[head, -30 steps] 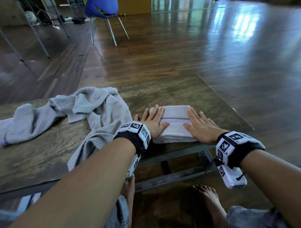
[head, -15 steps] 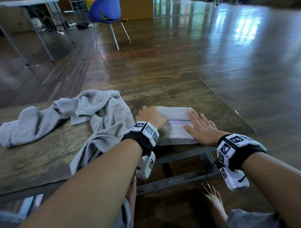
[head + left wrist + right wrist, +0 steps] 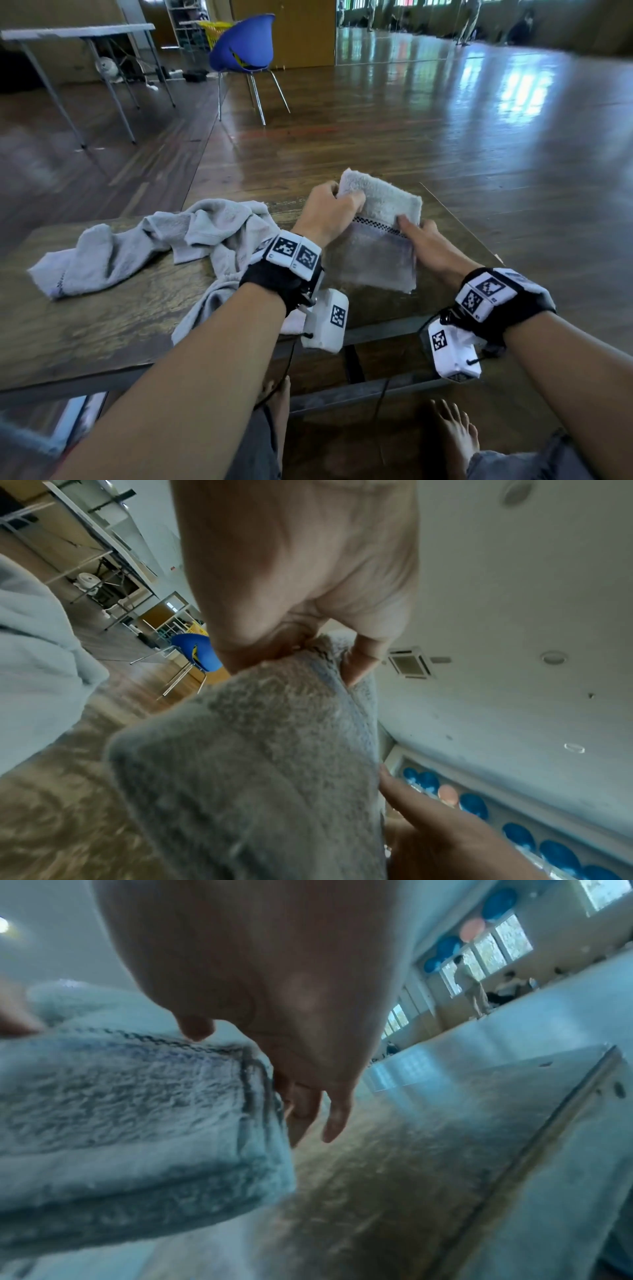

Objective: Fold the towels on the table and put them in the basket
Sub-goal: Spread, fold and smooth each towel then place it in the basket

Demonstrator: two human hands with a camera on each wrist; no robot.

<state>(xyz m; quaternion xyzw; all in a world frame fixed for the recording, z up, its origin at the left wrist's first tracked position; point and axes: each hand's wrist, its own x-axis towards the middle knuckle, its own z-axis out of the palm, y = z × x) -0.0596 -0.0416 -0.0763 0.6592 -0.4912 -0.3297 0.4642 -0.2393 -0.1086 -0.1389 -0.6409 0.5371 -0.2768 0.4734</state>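
Observation:
A small folded white towel (image 3: 380,246) with a checkered stripe is tilted up off the wooden table (image 3: 102,325), its lower edge near the tabletop. My left hand (image 3: 329,212) grips its upper left corner, fingers curled over the edge. My right hand (image 3: 421,236) pinches the right edge, thumb on the front and fingers behind. The left wrist view shows the towel (image 3: 257,764) hanging from my left hand (image 3: 301,574). In the right wrist view my right hand (image 3: 274,974) has its thumb on the towel (image 3: 137,1110). A yellow basket (image 3: 214,32) stands far behind.
A crumpled grey towel (image 3: 154,246) lies spread on the left half of the table, draping over the near edge. A blue chair (image 3: 245,44) stands on the wooden floor beyond, a folding table (image 3: 78,32) at far left. The table's right edge is close to my right hand.
My hands were pressing flat on the folded towel on the table. The left one curled round its corner, and now both hold the towel and have raised it on edge.

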